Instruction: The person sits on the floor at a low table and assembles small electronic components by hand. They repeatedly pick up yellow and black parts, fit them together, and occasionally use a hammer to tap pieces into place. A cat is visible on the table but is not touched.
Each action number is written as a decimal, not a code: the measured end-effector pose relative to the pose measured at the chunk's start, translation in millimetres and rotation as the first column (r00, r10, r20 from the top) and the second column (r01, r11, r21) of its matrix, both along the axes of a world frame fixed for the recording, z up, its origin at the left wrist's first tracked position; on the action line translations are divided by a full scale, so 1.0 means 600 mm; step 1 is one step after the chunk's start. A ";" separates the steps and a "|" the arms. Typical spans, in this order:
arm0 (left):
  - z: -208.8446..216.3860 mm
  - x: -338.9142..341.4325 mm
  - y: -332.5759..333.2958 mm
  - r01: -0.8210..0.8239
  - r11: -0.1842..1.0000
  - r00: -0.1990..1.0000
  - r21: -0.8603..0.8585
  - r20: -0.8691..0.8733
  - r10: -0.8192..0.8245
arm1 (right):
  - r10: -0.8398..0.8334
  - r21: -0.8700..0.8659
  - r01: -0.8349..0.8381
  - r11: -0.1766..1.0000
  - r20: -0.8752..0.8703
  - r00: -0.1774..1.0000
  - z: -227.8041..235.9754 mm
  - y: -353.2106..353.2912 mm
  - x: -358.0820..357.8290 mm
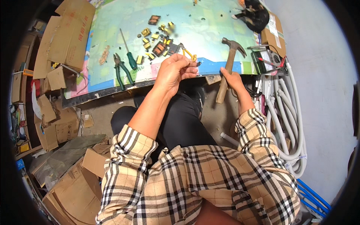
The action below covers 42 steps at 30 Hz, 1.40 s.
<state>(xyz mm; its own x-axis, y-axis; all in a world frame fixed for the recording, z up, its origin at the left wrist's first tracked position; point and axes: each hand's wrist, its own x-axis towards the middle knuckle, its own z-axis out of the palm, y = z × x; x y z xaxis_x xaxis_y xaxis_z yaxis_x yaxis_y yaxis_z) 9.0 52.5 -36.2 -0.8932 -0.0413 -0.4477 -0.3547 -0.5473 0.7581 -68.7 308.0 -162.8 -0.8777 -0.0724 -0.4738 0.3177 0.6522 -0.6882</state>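
My right hand (234, 80) is wrapped round the wooden handle of a claw hammer (231, 60), whose steel head is raised over the table's front edge. My left hand (172, 73) pinches a small yellow and dark part (194, 58) between thumb and fingers, just left of the hammer. What kind of part it is cannot be made out. Beyond that hand a yellow-handled tool (186, 50) shows partly. A pile of small yellow-wrapped transformers (155, 36) and dark cores lies further back. Left of them are a green-handled screwdriver (129, 54) and green-handled pliers (121, 71).
A colourful sheet covers the table (112, 22). Copper scraps (104, 54) lie on its left, beside a cardboard box (73, 37). A black cat (255, 17) rests at the far right, near a meter with red probes (272, 60). White hoses (290, 116) hang at the right; boxes (73, 187) crowd the lower left.
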 end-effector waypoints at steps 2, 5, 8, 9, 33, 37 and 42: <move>0.020 0.004 -0.020 0.012 1.000 0.999 -0.007 -0.031 -0.012 | 0.110 0.321 -0.153 0.935 0.148 0.983 0.011 -0.011 -0.011; 0.038 -0.002 -0.054 0.087 0.996 0.993 0.032 -0.083 -0.084 | 0.412 0.644 -0.343 0.684 0.047 0.910 0.073 -0.028 -0.012; 0.053 -0.012 -0.069 0.187 0.980 0.973 0.060 -0.149 -0.177 | 0.389 0.224 -0.332 0.916 -0.294 0.873 0.169 -0.072 -0.020; 0.055 -0.014 -0.076 0.207 0.975 0.966 0.084 -0.178 -0.190 | 0.298 -0.074 -0.343 0.936 -0.349 0.888 0.211 -0.097 -0.013; 0.096 0.010 -0.093 -0.126 0.964 0.968 -0.236 -0.243 0.067 | 0.345 -0.511 -0.528 0.678 -0.414 0.843 0.302 -0.248 -0.018; 0.112 0.021 -0.101 0.040 0.926 0.975 -0.375 -0.188 -0.119 | 0.330 -0.538 -0.492 0.685 -0.373 0.867 0.311 -0.222 -0.026; 0.098 0.015 -0.066 -0.188 0.585 0.965 -0.789 -0.258 -0.039 | 0.397 -0.475 -0.524 0.706 -0.347 0.850 0.328 -0.220 -0.012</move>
